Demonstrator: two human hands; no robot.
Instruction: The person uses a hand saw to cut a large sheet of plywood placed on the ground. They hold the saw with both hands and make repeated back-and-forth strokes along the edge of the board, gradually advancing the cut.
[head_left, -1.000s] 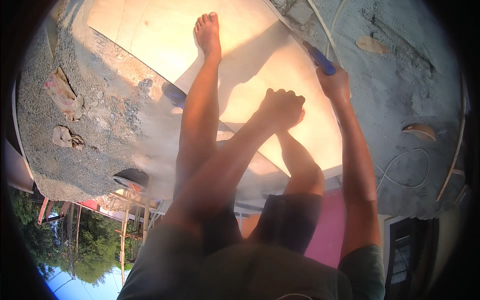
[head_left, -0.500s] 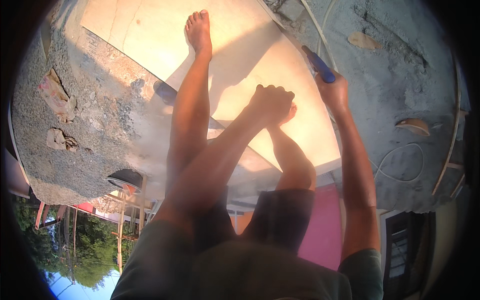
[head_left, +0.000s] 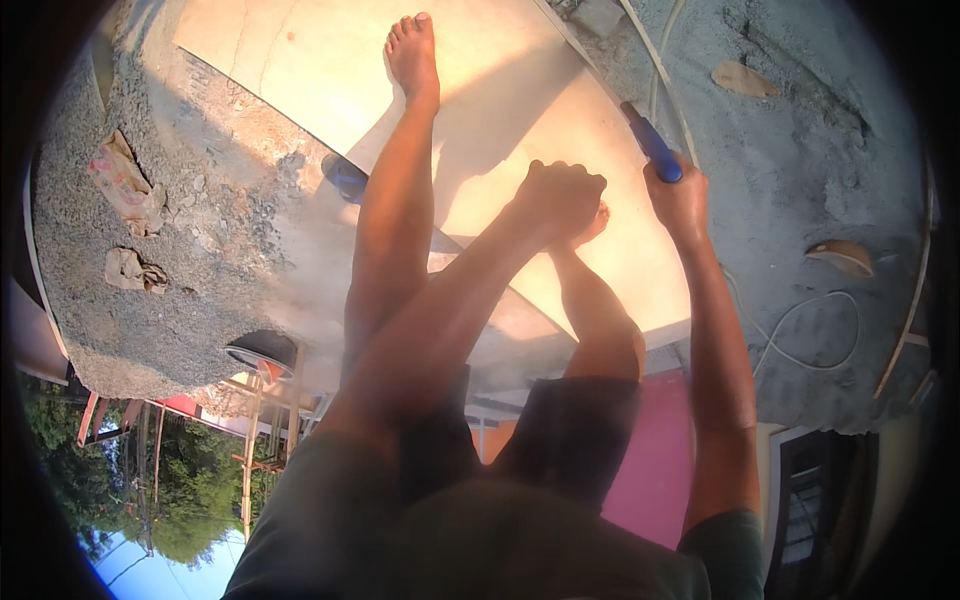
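At the frame's upper right, the right hand (head_left: 682,202) grips a slim, dark-tipped blue tool (head_left: 656,152); centrally, the left hand (head_left: 562,200) curls shut, contents unclear, over a pale flat board (head_left: 320,60).

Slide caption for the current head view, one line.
Right hand grips a blue tool near the edge of a pale board; left hand is closed, anything inside hidden.

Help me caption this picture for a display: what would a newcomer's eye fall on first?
Probably the sunlit pale board across the upper middle, with a bare left foot planted on it. Next, near its right edge, the right hand grips a blue-handled tool, while the left hand makes a fist in the centre. Lower down, a vivid pink surface shows beside the right arm.
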